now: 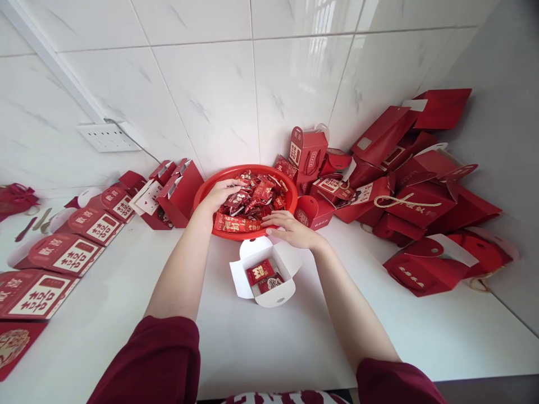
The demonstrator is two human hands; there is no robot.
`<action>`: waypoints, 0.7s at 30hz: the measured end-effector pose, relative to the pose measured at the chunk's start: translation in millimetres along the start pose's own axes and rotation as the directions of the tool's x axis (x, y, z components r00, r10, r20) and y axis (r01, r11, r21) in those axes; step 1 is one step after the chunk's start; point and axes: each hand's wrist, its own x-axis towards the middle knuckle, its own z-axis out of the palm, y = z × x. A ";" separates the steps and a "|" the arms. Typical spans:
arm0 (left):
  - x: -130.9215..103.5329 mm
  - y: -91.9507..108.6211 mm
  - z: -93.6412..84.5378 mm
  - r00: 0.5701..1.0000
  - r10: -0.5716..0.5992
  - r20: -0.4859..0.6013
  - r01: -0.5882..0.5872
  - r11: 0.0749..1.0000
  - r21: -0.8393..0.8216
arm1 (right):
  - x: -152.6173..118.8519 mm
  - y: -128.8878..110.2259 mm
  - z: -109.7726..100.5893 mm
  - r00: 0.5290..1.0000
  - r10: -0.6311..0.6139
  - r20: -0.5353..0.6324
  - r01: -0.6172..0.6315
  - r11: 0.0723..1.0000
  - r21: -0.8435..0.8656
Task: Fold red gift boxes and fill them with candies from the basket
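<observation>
A round red plastic basket point(201, 193) by the wall holds a heap of small red wrapped packets point(252, 196). My left hand point(223, 193) lies over the left side of the heap, fingers stretched and apart. At the basket's front right rim, my right hand point(292, 229) has its fingers spread over the edge of the packets, with nothing seen in it. Just in front of the basket stands a box point(275, 295) with its white inside showing and its flaps folded out. Two red packets point(260, 271) lie inside it.
A row of red boxes point(73, 255) runs along the left side, with more boxes point(181, 191) beside the basket. Many red boxes point(421, 207) are piled at the right. Behind are a tiled wall point(202, 95) and a socket strip point(107, 137).
</observation>
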 end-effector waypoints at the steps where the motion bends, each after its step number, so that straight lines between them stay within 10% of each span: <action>1: 0.7 -0.7 0.5 1.000 0.010 -0.010 -0.010 1.000 0.008 | -0.3 -0.5 -0.2 1.000 0.004 -0.002 -0.004 1.000 0.005; 11: 0.2 -2.3 3.3 0.980 0.101 -0.169 -0.070 0.981 0.182 | -0.6 2.5 2.0 1.000 0.005 -0.029 -0.004 1.000 0.009; 21: 1.9 -1.5 15.7 0.966 -0.013 0.260 -0.117 0.871 0.477 | -0.2 -0.9 0.2 1.000 -0.012 -0.014 0.012 0.999 -0.033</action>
